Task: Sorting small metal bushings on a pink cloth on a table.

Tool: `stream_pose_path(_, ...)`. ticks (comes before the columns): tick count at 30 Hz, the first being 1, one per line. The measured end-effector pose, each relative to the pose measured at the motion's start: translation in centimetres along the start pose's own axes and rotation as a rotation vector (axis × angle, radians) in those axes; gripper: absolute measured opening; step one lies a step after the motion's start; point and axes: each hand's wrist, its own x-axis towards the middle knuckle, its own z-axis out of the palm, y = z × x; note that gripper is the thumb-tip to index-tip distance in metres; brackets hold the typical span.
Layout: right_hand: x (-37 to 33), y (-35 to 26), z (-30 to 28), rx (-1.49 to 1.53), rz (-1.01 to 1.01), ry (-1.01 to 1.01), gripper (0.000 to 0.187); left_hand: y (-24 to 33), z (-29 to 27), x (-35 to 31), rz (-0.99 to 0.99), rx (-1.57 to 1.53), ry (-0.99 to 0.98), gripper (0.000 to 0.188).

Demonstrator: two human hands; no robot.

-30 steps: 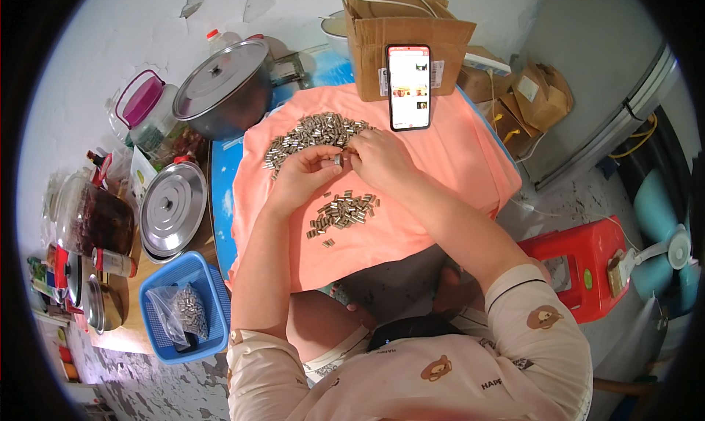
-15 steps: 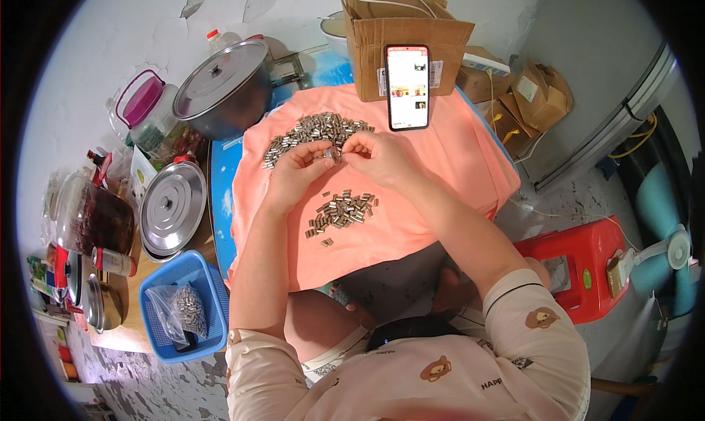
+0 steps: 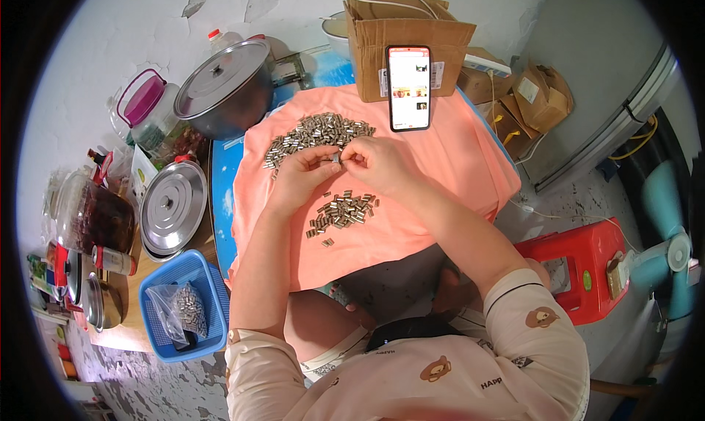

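- Left hand [image 3: 297,182] over cloth [image 3: 459,175], pinching metal piece [image 3: 335,157]
- Right hand [image 3: 378,164] over cloth
- Large pile [image 3: 319,131], small pile [image 3: 344,209] on cloth
- Phone [image 3: 409,89] on cloth
- Basket [image 3: 194,265] left of cloth

Phone [image 3: 409,88] upright before cardboard box [image 3: 369,54]; lidded pot [image 3: 222,80] left; red stool [image 3: 593,246] beside fan [image 3: 678,252].

Wide fisheye view from a camera on the person's head, facing steeply down and forward. The shirt [image 3: 407,384] is nearest, filling the lower edge; the left hand [image 3: 297,179] and right hand [image 3: 380,164] sit near the centre, above a cloth [image 3: 448,160]; the wall [image 3: 301,13] spans the top, farther off.
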Motion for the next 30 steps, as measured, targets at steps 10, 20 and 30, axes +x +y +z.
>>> stream_pose_path(10, -0.1, -0.3, 0.4, 0.069, 0.006, 0.07, 0.008, -0.3, 0.2, 0.3, -0.002, -0.039, 0.042, 0.028)
stream_pose_path(20, -0.3, 0.5, 0.9, 0.105, -0.023, 0.075, 0.006, 0.1, 0.2, 0.1, -0.055, 0.054, 0.045, 0.029)
stream_pose_path(30, 0.1, 0.7, 0.2, 0.492, 0.35, -0.142, 0.006, 0.0, -0.4, 0.0, -0.038, -0.024, -0.008, 0.03)
